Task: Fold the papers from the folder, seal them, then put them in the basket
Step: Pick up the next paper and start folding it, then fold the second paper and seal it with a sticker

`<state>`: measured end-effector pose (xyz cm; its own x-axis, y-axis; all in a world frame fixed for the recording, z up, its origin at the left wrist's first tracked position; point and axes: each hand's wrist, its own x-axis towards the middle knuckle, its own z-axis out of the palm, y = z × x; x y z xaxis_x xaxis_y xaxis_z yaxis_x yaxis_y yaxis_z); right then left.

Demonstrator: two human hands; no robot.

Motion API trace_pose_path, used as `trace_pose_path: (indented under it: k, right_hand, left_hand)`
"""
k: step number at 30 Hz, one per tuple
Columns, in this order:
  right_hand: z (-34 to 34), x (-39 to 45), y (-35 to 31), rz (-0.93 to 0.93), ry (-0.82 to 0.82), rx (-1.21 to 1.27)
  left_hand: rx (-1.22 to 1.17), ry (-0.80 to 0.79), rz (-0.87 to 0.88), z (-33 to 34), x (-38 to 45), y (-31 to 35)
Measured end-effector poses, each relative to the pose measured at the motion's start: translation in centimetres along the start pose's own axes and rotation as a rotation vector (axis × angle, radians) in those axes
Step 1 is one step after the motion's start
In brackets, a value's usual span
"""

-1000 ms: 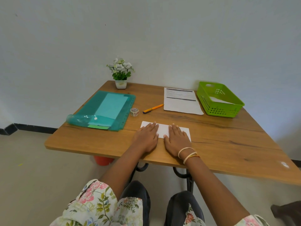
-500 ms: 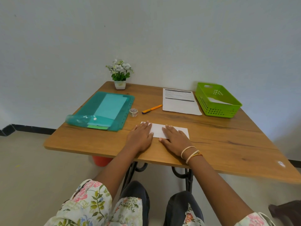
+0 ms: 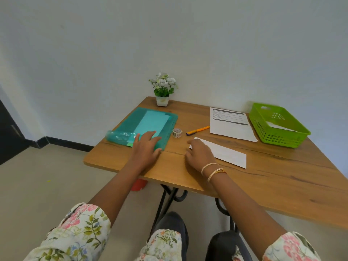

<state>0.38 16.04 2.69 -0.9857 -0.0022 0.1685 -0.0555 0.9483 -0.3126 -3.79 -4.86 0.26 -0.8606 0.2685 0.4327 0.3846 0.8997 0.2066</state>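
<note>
The folded white paper (image 3: 224, 152) lies flat on the wooden counter (image 3: 282, 176), near its front edge and angled slightly, with its left end covered by the right hand (image 3: 200, 154). The right hand rests palm-down on that end of the paper with fingers loosely curled, gripping nothing; thin bangles (image 3: 212, 169) circle its wrist. The left hand (image 3: 146, 146) lies palm-down with fingers spread across the near right corner of the teal folder (image 3: 150, 119), pinching nothing. The folder lies flat at the left of the counter with a lighter sheet visible through its cover and a rolled clear flap along its near edge. Between the folder and the folded paper stands a small roll of patterned tape (image 3: 177, 132), and just right of it lies an orange pen (image 3: 198, 130). Behind the folded paper, a printed sheet (image 3: 231, 124) lies flat. Touching or just beside its right edge sits the green basket (image 3: 263, 113), which holds a white folded paper (image 3: 280, 127). A small potted plant (image 3: 163, 90) with white flowers stands at the far edge against the wall.
</note>
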Motion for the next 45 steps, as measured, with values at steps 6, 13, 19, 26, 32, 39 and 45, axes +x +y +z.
trace_pose_path:
  k: [6, 13, 19, 26, 32, 39, 45]
  right_hand:
    - [1.7, 1.3, -6.4, -0.147, -0.059, 0.116]
    - [3.0, 3.0, -9.4, -0.125, -0.076, 0.168]
    - [3.8, 5.9, -12.6, -0.052, -0.182, 0.097]
    - [3.5, 6.5, -12.2, -0.106, -0.155, 0.212]
    - [3.5, 4.0, -10.2, -0.276, -0.111, 0.038]
    - [3.4, 2.3, -8.3, -0.282, -0.215, -0.133]
    - [3.3, 1.8, -7.9, -0.210, -0.233, -0.057]
  left_hand:
    - [0.202, -0.327, -0.195, -2.6, 1.9, -4.8]
    - [0.252, -0.303, -0.190, -3.5, 2.1, -6.7]
    - [0.188, -0.241, -0.179, -3.2, 1.3, -7.6]
    - [-0.173, 0.180, -0.212, -4.1, 0.2, -9.2]
    - [-0.361, 0.213, -0.284, -5.6, 1.4, -9.4]
    - [-0.230, -0.292, -0.221, -3.8, 1.3, -9.3]
    - [-0.261, -0.221, -0.289, -2.7, 1.8, -10.5]
